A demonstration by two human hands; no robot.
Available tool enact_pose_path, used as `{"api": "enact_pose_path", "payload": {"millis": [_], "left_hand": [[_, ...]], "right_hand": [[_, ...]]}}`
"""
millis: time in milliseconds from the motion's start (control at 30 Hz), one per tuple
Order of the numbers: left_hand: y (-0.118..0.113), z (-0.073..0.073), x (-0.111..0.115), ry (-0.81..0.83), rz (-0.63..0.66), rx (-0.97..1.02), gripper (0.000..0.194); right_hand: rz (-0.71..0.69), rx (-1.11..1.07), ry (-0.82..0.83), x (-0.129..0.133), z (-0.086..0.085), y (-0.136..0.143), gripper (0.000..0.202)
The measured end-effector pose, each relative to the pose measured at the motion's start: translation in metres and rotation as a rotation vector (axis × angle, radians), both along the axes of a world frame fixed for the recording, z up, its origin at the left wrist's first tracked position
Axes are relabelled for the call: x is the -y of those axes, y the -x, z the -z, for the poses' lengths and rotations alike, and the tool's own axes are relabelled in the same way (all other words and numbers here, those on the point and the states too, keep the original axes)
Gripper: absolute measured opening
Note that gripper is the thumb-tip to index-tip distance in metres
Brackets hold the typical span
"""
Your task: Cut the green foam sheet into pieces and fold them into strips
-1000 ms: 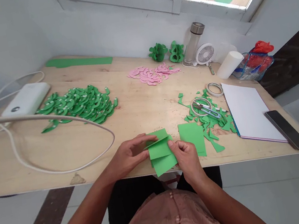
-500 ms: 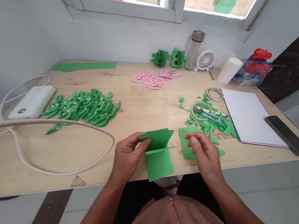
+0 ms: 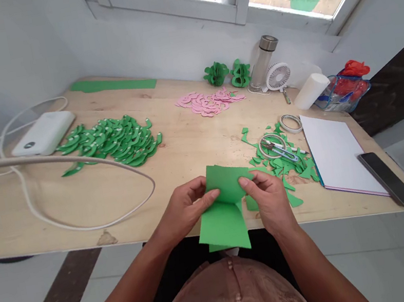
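Folded green paper [image 3: 224, 220] is held at the table's front edge, its upper flap standing up and its lower part hanging toward me. My left hand [image 3: 190, 202] pinches it at the left, thumb over the fold. On the other side my right hand [image 3: 267, 191] pinches the upper flap's right edge between thumb and fingers. Another green paper piece [image 3: 251, 204] lies on the table, mostly covered by my right hand. Beyond that hand are green paper scraps [image 3: 307, 170] with a blue cutting tool [image 3: 284, 153] and a tape roll [image 3: 270, 135] on top.
To the left lie a heap of curved green cut-outs [image 3: 118, 142], a white power bank [image 3: 44, 133] and a looping cable [image 3: 118, 161]. Pink cut-outs [image 3: 209, 103] sit at the back. White paper [image 3: 338, 155] and a phone [image 3: 388, 178] are at the right.
My right hand has moved left from the paper on the table and now grips the held paper's right edge. The held paper has shifted right and its flap has turned to face me.
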State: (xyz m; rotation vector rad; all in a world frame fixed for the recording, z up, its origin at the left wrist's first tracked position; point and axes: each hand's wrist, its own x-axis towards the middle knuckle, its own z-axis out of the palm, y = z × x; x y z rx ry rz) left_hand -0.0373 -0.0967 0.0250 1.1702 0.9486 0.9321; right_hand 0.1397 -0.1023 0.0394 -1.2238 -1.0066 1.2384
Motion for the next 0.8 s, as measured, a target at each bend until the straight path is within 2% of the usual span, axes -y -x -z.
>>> {"api": "enact_pose_path", "payload": {"millis": [133, 233, 333, 533, 667, 800], "left_hand": [[0.000, 0.001, 0.002, 0.098, 0.166, -0.032, 0.034], [0.001, 0.002, 0.004, 0.118, 0.194, -0.068, 0.032], [-0.001, 0.003, 0.007, 0.100, 0.183, -0.057, 0.031], [-0.013, -0.002, 0.017, 0.023, 0.093, -0.050, 0.044], [-0.017, -0.007, 0.022, -0.048, 0.060, -0.095, 0.043], [-0.019, -0.007, 0.027, -0.047, 0.034, -0.094, 0.042]], "right_hand": [[0.085, -0.068, 0.018, 0.000, 0.003, -0.001, 0.026], [0.096, -0.098, 0.040, 0.000, 0.004, -0.001, 0.030], [0.120, -0.142, 0.056, 0.001, 0.002, 0.002, 0.032], [0.171, -0.249, 0.033, 0.004, -0.006, 0.011, 0.031], [0.201, -0.301, 0.024, 0.005, -0.009, 0.015, 0.031], [0.214, -0.328, 0.014, 0.006, -0.012, 0.018, 0.030]]}}
